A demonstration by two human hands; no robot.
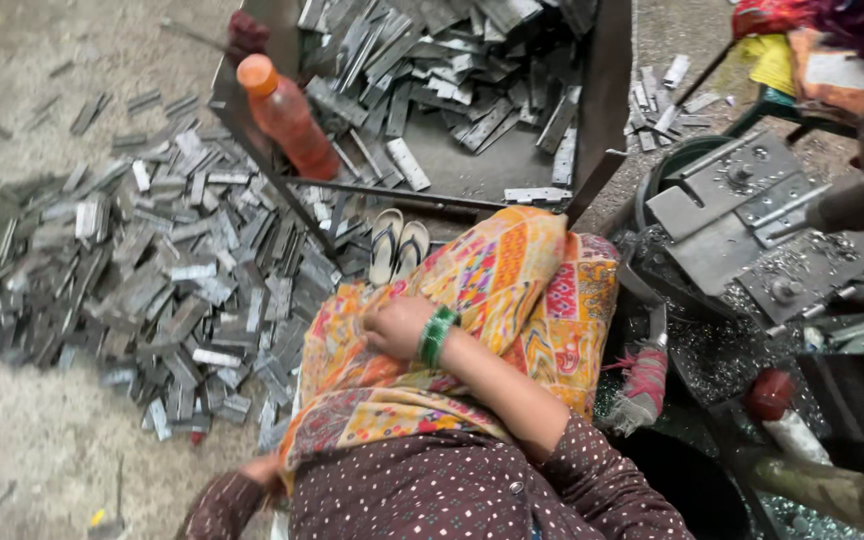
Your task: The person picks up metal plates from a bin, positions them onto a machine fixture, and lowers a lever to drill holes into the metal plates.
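My right hand (pixel 393 326) rests on the orange patterned cloth (pixel 512 290) that covers my lap, its fingers curled in against the fabric. Green bangles (pixel 437 335) circle that wrist. My left hand (pixel 258 469) is low at the left by the floor, mostly hidden under the cloth's edge, so its fingers do not show. A wide pile of flat grey metal plates (pixel 172 270) lies on the floor to the left of my knees, closest to the left hand.
A metal bin (pixel 602 90) ahead holds several more plates (pixel 452 70), with an orange bottle (pixel 287 118) leaning on its corner. A pair of sandals (pixel 398 243) lies before my knees. A grey press machine (pixel 752 225) and a red-wrapped handle (pixel 644 385) stand at the right.
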